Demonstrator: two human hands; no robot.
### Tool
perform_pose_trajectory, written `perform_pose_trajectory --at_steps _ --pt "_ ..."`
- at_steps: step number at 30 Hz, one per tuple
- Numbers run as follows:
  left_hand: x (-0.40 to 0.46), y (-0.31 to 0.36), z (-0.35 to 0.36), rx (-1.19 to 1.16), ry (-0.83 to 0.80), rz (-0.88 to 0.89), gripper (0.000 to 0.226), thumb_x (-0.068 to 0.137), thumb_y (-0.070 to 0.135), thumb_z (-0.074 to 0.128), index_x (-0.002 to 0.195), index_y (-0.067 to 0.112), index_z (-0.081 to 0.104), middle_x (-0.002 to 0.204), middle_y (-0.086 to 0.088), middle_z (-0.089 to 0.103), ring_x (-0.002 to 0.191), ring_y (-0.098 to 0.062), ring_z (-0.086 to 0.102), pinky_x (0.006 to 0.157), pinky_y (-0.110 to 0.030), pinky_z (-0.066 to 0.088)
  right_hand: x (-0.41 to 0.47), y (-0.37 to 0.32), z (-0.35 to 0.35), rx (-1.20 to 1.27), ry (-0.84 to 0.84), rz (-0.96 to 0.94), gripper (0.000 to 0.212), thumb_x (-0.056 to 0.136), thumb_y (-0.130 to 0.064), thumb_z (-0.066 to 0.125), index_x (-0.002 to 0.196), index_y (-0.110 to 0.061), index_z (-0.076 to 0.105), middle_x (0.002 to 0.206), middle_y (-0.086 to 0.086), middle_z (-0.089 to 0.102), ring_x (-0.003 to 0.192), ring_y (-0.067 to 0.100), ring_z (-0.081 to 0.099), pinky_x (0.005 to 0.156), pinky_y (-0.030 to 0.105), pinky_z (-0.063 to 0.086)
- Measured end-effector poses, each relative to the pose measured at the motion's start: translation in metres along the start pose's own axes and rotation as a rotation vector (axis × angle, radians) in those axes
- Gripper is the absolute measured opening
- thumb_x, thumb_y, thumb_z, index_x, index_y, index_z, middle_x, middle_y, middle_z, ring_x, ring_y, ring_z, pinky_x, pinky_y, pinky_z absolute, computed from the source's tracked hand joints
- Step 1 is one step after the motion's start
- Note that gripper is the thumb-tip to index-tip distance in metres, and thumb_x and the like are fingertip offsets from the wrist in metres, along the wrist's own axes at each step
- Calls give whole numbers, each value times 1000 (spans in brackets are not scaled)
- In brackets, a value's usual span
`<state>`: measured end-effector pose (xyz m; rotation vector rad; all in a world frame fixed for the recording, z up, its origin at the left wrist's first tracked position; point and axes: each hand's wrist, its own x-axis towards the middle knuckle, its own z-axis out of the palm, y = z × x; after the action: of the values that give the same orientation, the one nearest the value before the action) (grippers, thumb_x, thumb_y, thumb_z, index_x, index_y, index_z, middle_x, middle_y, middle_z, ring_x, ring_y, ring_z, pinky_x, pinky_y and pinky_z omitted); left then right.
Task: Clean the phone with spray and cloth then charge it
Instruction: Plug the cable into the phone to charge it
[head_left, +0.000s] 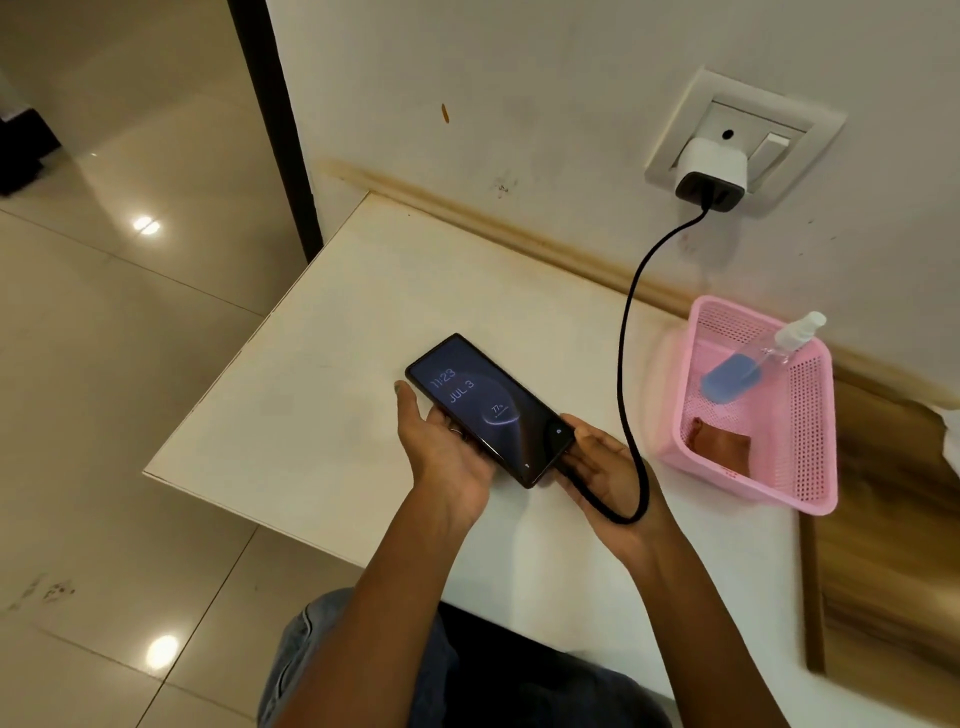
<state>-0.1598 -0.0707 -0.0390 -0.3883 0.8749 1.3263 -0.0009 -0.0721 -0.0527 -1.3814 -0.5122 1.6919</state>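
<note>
You are holding the slim black glass-faced phone face up over the white matte tabletop, its long axis running from about ten o'clock to four o'clock. Its top end is pointing toward ten o'clock and its bottom end toward four o'clock, where the cable enters. The lit screen is showing 11:23, JUL 3 and 77%.

Your left hand is lying palm up and loosely spread under the phone's near long edge, fingers cradling it rather than pinching. Your right hand is cupping the bottom end, with the fingers curled round the plug; how tightly they are gripping cannot be told. The black braided charging cable is looping over your right wrist and rising toward one o'clock to the white block-shaped charger, which is sitting in the white wall socket plate.

The table's left corner is lying at about eight o'clock from the phone, with glossy beige floor tiles beyond it. Bare tabletop is stretching from ten to twelve o'clock of the phone, up to the wall.

At three o'clock, near your right hand but apart from it, the pink perforated plastic basket is standing on the table. Inside it, the clear spray bottle with blue liquid and a white nozzle is leaning, nozzle toward one o'clock, and the brown folded cloth is lying in the near corner.
</note>
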Motion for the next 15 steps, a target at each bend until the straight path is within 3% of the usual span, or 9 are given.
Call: perform_pose_trajectory --at_steps 6,9,15 --pt "-3 2 2 -18 30 30 63 88 66 39 123 17 60 120 -10 65 109 -28 62 95 -45 48 3 -13 -1 196 44 228 27 93 -22 47 105 -5 65 101 14 72 90 25 70 79 38 50" --pt "-4 3 3 -2 50 41 61 88 66 39 120 19 61 117 -8 66 106 -27 63 89 -43 50 -2 -17 -2 376 95 325 39 92 -28 44 111 3 60 112 23 66 103 35 62 89 47 45" --pt "-6 1 5 2 76 76 61 87 66 41 122 19 58 115 -7 65 106 -27 62 94 -49 48 -11 -15 1 737 142 237 59 91 -43 37 116 9 52 116 31 59 110 44 54 99 55 37"
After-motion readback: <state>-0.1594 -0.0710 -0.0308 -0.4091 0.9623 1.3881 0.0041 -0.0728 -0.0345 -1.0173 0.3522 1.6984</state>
